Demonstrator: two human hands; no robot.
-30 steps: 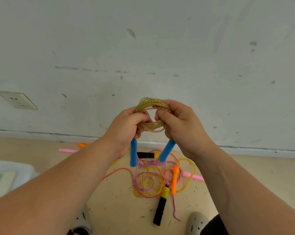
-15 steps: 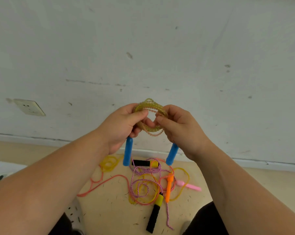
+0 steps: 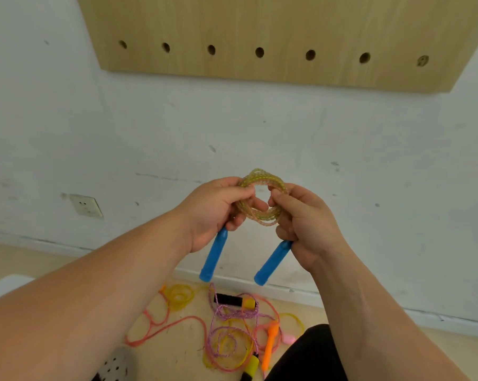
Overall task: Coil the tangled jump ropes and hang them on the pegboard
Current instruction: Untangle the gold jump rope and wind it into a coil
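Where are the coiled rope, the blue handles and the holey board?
Coiled rope (image 3: 255,176): head view, top of loops.
Blue handles (image 3: 214,255): head view, middle of the left one.
Board (image 3: 260,23): head view, bare wood above holes.

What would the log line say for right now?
left hand: grips coiled jump rope | right hand: grips same coil | blue handles: dangling | pegboard: above, rope not hung | floor ropes: tangled

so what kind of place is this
Likely a plain indoor room, maybe a sports storage corner: a wooden pegboard hangs on the scuffed white wall, a wall socket sits low down, and tangled jump ropes lie on the beige floor below the coiled rope.
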